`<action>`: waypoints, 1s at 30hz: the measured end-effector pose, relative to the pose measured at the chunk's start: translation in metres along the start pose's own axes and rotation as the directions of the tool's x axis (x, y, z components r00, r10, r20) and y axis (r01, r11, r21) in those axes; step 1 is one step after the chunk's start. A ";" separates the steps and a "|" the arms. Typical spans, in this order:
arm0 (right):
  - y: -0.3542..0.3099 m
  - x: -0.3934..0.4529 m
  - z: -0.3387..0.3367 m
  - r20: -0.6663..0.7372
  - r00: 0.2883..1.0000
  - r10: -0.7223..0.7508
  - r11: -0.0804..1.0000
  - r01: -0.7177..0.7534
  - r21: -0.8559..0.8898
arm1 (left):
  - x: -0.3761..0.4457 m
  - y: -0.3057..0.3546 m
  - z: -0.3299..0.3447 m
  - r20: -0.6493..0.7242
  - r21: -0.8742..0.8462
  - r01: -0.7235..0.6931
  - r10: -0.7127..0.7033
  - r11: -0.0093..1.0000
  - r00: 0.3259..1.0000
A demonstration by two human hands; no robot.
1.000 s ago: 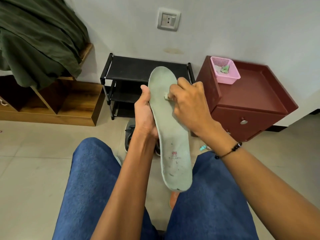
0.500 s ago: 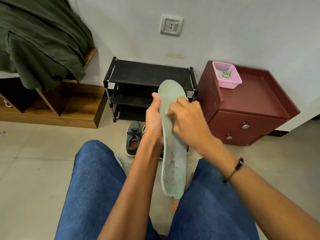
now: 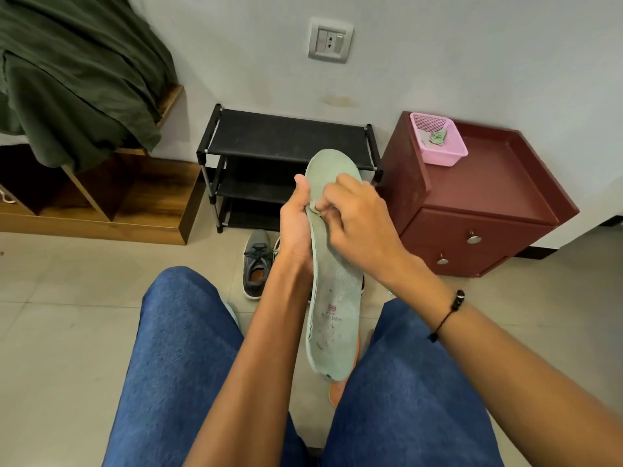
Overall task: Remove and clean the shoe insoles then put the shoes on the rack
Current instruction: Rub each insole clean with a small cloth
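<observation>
Bottom of frame: knees in blue jeans (image 3: 188, 348), tiled floor (image 3: 60, 332) around them. Frame centre: left hand (image 3: 296, 224), grip closed round the edge of a pale green insole (image 3: 333, 318), held upright. Right hand (image 3: 360, 224) pinches a small scrap against it. Behind: grey shoe (image 3: 258, 261) on the floor, black rack (image 3: 286, 153) at the wall, maroon cabinet (image 3: 488, 203) right, pink basket (image 3: 438, 143) on it.

Blue denim trousers (image 3: 188, 348), bare forearms, black beaded cord bracelet (image 3: 453, 306) on right wrist.

Left hand (image 3: 296, 230) holds green insole (image 3: 333, 298); right hand (image 3: 357, 224) pinches its edge
</observation>
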State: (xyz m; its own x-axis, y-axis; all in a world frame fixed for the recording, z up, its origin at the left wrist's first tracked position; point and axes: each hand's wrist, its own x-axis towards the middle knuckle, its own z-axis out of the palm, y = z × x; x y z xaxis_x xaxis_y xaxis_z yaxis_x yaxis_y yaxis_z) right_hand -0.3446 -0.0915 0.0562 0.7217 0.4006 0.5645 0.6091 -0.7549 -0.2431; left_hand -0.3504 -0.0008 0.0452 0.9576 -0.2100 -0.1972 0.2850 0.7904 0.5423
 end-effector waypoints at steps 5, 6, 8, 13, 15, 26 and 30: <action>0.011 0.031 -0.005 -0.076 0.997 -0.033 0.990 0.022 -0.137 | -0.004 0.007 0.006 0.032 -0.014 -0.036 0.036 0.999 0.999; 0.013 0.038 -0.006 -0.086 0.996 -0.024 0.987 0.010 -0.163 | -0.004 0.008 0.007 0.039 -0.018 -0.047 0.048 0.999 0.998; 0.020 0.049 -0.007 -0.112 0.993 0.045 0.984 -0.064 -0.168 | -0.005 0.009 0.008 0.043 -0.013 -0.039 0.039 0.999 0.998; 0.012 0.054 -0.012 -0.241 0.966 0.094 0.995 -0.097 0.002 | -0.006 0.012 0.008 0.010 -0.001 -0.061 0.061 0.998 0.998; -0.007 0.040 -0.001 -0.206 0.978 0.011 1.000 -0.009 0.008 | -0.003 0.013 0.005 -0.027 -0.035 -0.120 0.119 0.992 0.992; 0.011 0.050 0.009 -0.113 0.993 0.036 0.992 -0.049 -0.119 | -0.005 0.013 -0.005 -0.032 -0.018 -0.079 0.078 0.997 0.996; 0.019 0.057 -0.001 -0.217 0.943 0.253 0.967 -0.254 0.022 | -0.004 0.008 0.000 -0.028 -0.024 -0.036 0.036 0.999 0.999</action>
State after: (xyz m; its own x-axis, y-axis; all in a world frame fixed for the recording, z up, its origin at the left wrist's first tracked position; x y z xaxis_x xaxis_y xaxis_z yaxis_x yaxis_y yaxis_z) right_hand -0.2918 -0.0832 0.0845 0.7631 0.0741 0.6420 0.4126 -0.8205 -0.3957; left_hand -0.3515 0.0066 0.0502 0.9657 -0.1655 -0.2003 0.2488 0.8110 0.5295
